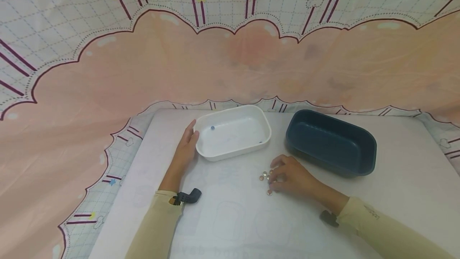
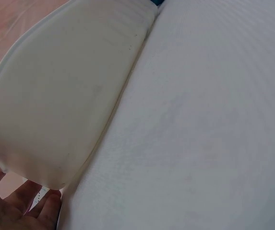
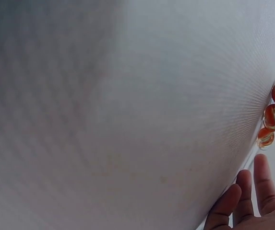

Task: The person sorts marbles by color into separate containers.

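Note:
In the head view my left hand (image 1: 187,143) grips the left end of a white tray (image 1: 233,156), its thumb near the rim. The left wrist view shows the fingers bent about the end of the tray (image 2: 60,96). A small blue ball (image 1: 213,128) lies inside, and a tiny dark spot shows near its right corner. My right hand (image 1: 292,175) is over several glass marbles (image 1: 264,174) on the table, fingers spread and slightly bent. In the right wrist view the orange and blue swirled marbles (image 3: 273,116) sit close to the fingertips; one digit at the edge is partly cut off.
A dark blue tray (image 1: 330,141) stands right of the white one, behind my right hand. Both rest on a white tabletop (image 1: 223,211). A patterned pink and white cloth (image 1: 201,67) hangs behind the table and along its left side.

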{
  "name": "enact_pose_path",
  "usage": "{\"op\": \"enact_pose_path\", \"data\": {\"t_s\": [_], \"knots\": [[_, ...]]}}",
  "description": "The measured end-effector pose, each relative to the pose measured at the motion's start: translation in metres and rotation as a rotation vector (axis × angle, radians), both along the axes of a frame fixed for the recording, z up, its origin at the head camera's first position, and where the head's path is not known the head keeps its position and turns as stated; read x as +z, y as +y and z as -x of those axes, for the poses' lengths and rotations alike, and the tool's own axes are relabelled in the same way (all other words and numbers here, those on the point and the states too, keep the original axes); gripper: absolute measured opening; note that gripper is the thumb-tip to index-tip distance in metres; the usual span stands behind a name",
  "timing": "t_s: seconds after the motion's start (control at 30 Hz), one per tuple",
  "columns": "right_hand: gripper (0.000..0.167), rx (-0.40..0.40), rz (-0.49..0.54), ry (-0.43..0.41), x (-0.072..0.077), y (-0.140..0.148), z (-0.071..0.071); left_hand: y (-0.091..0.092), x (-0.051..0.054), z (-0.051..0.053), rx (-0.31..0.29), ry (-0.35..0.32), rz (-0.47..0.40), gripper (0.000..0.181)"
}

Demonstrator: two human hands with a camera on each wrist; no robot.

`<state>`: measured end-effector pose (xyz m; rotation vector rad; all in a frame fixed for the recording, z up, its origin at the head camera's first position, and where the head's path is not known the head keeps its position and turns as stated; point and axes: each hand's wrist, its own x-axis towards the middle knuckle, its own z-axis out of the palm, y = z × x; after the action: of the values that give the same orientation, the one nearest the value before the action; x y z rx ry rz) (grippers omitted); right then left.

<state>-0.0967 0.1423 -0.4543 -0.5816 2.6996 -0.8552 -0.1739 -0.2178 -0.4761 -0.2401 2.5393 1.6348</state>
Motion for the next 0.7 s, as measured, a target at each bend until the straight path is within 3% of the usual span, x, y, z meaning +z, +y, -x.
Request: {"op": "enact_pose_path", "data": {"t_s": [0.47, 0.7], "knots": [[0.017, 0.002, 0.025, -0.008, -0.0044, 0.0021, 0.0014, 0.0002, -0.0008, 0.0004, -0.006, 0.016, -0.002, 0.056], [0.016, -0.028, 0.041, -0.052, -0.0013, 0.0011, 0.0002, 0.0005, 0.0005, 0.0000, -0.004, 0.008, -0.004, 0.055]]}}
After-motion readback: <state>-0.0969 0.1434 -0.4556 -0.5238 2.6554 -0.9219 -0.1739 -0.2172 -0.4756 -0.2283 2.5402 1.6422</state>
